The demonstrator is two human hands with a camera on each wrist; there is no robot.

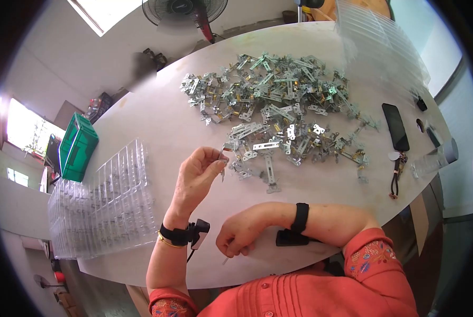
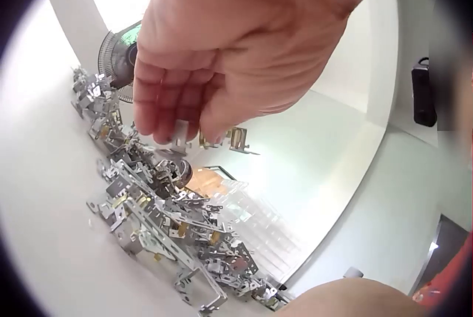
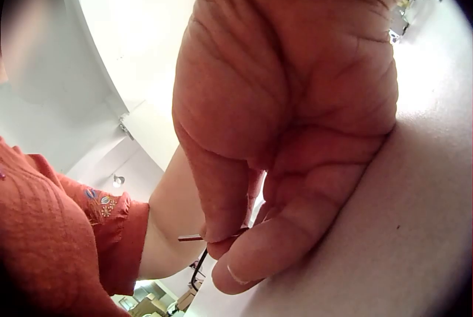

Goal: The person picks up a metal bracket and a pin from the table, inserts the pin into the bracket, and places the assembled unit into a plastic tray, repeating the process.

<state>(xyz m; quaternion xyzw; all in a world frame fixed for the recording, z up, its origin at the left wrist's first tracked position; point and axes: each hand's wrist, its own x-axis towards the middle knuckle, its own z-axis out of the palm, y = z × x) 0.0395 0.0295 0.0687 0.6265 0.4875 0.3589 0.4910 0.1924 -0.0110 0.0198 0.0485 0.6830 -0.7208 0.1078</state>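
Observation:
Between thumb and fingers, the left hand [image 1: 196, 177] pinches a small metal bracket [image 1: 223, 158], held up at the near left edge of a heap of metal brackets [image 1: 284, 95]. In the left wrist view the left hand [image 2: 236, 51] has the bracket [image 2: 179, 136] at its fingertips, above the heap [image 2: 162, 221]. The right hand [image 1: 241, 232] is low over the near side of the table, fingers curled. A thin metal rod [image 1: 226, 260] sticks out below it. In the right wrist view the right hand [image 3: 288, 125] pinches that rod [image 3: 190, 238] between thumb and fingers.
Clear plastic trays [image 1: 109, 201] stand at the left beside a green crate [image 1: 77, 148]. More clear trays [image 1: 379, 47] lie at the far right. Along the right side are a phone [image 1: 395, 127], a keyring [image 1: 396, 174] and a clear bottle [image 1: 429, 162].

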